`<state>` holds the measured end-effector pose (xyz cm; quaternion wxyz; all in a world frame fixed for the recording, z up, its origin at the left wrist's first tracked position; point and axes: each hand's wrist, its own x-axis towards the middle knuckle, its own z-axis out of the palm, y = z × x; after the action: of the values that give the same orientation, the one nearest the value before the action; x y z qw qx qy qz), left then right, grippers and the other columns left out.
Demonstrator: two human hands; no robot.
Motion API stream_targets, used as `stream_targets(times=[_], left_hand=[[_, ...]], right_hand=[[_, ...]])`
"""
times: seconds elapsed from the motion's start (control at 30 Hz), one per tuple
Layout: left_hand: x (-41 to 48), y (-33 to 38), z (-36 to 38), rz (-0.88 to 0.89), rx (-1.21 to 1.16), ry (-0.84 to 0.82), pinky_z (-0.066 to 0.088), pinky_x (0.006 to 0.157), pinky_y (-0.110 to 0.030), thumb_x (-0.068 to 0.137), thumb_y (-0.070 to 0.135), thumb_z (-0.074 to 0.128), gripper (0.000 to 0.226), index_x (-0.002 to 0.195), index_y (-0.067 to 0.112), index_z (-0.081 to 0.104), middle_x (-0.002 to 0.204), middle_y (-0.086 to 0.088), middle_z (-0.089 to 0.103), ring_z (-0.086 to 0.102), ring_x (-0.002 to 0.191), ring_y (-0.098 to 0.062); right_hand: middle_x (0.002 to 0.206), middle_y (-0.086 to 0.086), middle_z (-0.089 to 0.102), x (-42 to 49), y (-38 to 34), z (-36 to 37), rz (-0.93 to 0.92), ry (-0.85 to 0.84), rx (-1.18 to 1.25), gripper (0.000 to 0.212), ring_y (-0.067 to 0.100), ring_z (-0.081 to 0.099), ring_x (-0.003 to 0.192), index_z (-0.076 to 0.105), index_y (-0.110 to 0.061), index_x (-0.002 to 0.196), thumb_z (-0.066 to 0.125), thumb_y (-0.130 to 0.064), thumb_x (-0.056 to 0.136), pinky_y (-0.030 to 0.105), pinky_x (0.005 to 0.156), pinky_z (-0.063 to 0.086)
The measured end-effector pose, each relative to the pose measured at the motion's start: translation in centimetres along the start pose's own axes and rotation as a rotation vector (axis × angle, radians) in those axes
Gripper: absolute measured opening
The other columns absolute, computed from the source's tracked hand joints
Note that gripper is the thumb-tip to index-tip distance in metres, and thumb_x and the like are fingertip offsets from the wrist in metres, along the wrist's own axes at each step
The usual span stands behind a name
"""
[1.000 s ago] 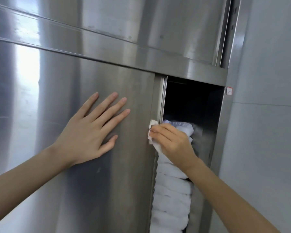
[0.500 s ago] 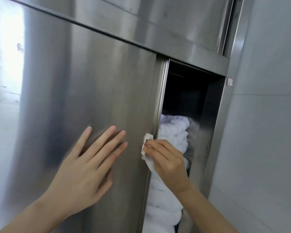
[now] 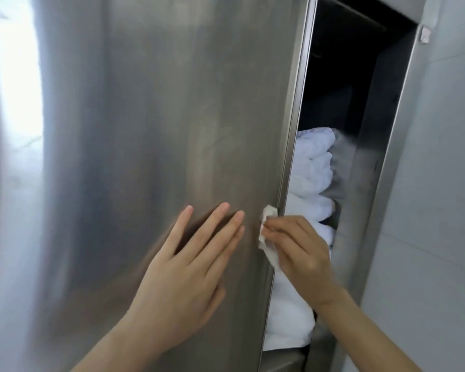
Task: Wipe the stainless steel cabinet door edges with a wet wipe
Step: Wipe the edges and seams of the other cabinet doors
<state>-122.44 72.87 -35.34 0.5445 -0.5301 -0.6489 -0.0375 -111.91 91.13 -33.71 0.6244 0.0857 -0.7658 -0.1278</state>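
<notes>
Nearest the camera, low in the middle of the view, the left hand (image 3: pixel 188 267) lies flat on the face of the stainless steel cabinet door (image 3: pixel 159 116). Its fingers are straight and slightly spread and grip nothing. It is probably there to steady the panel so that it does not shift under the rubbing.

Just beside it, the right hand (image 3: pixel 298 251) pinches a crumpled white wet wipe (image 3: pixel 269 214) between thumb and curled fingers. It wraps the wipe round the door's vertical edge (image 3: pixel 293 130), likely so that the front lip and the side get cleaned in one pass. The wipe sits low on that edge, touching the metal, and a soft tail of it hangs below the fingers.

The door is brushed steel, smooth, with a fine vertical grain and a bright glare down its left part. Its edge is a narrow folded strip, straight and hard.

Behind the edge, through the open gap, a stack of folded white towels (image 3: pixel 314 167) fills the lower part of the compartment, soft and rounded against the metal. Above them the interior (image 3: pixel 341 76) is dark. Farther right stands the cabinet's steel frame (image 3: pixel 397 130), and beyond it a plain pale grey wall (image 3: pixel 446 183).
</notes>
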Motion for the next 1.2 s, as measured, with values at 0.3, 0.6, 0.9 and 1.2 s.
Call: stream_targets(times=[0.3,0.6,0.9,1.2], left_hand=[[-0.7,-0.1,1.5,-0.014,0.055,0.105,0.010,0.119,-0.052,0.091,0.028,0.037,0.063,0.149,0.004,0.029,0.159,-0.010,0.022,0.017,0.147,-0.028],[-1.1,1.6,1.4,-0.072,0.040,0.090,0.011,0.118,-0.056,0.084,0.025,0.046,0.066,0.146,0.003,0.036,0.157,-0.012,0.026,0.019,0.146,-0.032],[-1.6,4.0,2.2,-0.200,0.027,0.130,0.015,0.116,-0.059,0.081,0.025,0.056,0.073,0.147,0.002,0.034,0.157,-0.012,0.025,0.018,0.147,-0.031],[-4.2,8.0,3.5,-0.325,-0.014,0.089,0.013,0.116,-0.059,0.078,0.024,0.060,0.079,0.148,0.002,0.031,0.157,-0.020,0.019,0.013,0.147,-0.037]], right_hand=[[0.089,0.011,0.070,-7.8,-3.3,0.7,0.101,-0.065,0.021,0.004,0.021,0.062,0.078,0.072,0.001,0.080,0.069,0.001,0.080,0.023,0.072,0.051],[0.090,0.013,0.070,-4.8,-2.5,1.4,0.212,0.130,0.047,0.009,0.026,0.063,0.078,0.073,0.002,0.085,0.064,0.004,0.083,0.022,0.076,0.049],[0.094,0.012,0.071,-13.5,-4.7,2.8,0.171,0.125,0.166,0.024,0.021,0.064,0.086,0.073,0.003,0.083,0.055,-0.008,0.095,0.024,0.081,0.051],[0.091,0.011,0.071,-10.5,-4.0,3.3,0.268,0.211,0.184,0.012,0.019,0.060,0.085,0.073,0.000,0.087,0.060,-0.002,0.087,0.022,0.079,0.048]])
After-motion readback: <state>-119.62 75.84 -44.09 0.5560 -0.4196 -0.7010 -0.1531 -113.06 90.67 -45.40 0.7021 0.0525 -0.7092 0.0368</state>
